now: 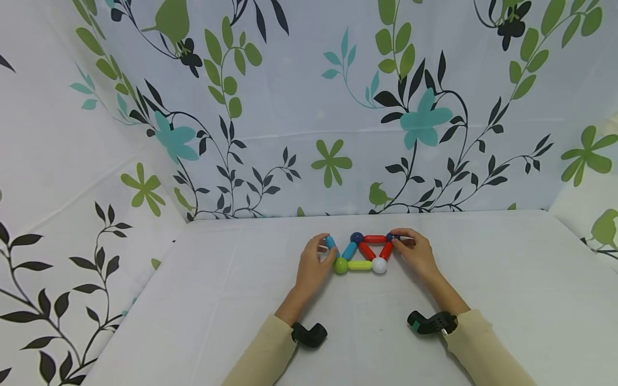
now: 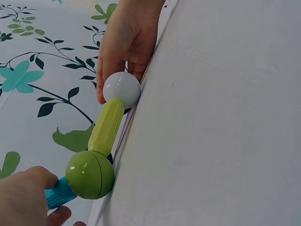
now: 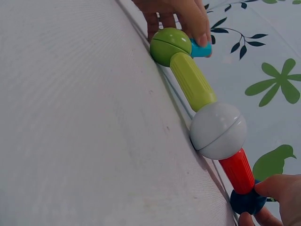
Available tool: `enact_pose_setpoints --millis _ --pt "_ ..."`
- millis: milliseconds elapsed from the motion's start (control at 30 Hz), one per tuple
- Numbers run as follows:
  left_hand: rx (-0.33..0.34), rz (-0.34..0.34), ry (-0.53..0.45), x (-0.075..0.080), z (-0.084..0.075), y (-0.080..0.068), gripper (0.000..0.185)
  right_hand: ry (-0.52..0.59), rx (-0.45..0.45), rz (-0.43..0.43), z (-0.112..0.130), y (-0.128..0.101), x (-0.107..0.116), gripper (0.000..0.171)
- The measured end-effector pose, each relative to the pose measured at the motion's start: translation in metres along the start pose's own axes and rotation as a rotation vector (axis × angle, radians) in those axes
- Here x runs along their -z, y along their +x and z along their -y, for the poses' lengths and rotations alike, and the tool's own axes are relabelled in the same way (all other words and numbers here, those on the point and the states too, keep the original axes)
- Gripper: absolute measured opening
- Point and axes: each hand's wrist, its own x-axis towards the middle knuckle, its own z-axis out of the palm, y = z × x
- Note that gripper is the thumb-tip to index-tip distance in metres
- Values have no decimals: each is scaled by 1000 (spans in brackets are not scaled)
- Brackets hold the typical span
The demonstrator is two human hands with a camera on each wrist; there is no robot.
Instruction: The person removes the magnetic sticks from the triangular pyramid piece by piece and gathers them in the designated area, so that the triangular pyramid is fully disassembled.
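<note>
A flat figure of toy rods and balls lies on the white table. My left hand pinches a blue rod that leans up and left from a green ball. A lime rod joins that ball to a white ball. Another blue rod runs from the green ball to a dark blue ball. Red rods link the dark blue balls and the white one. On the right, my right hand holds the second dark blue ball, partly covered by its fingers.
The white-covered table spreads around the figure, its far edge just behind it. A leaf-patterned cloth hangs behind and at the sides. Each wrist wears a black camera band.
</note>
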Motion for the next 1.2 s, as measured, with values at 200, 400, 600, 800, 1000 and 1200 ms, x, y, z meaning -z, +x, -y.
enact_pose_setpoints --millis 200,400,600,800,1000,1200 --pt "69 62 72 0 2 -1 48 -15 23 -21 -6 2 -1 30" --pt "88 84 91 -1 6 -2 54 -2 7 -22 -12 1 -3 31" --pt "31 78 78 1 4 -2 43 8 68 -1 -15 -1 0 31" --pt "-5 92 71 1 4 -1 26 -41 141 -39 -19 -4 -2 28" --pt "-57 49 90 0 4 -1 21 -69 203 -66 -21 -6 -4 34" --pt "-143 -19 134 0 1 -1 17 -59 210 -24 -24 -9 -3 37"
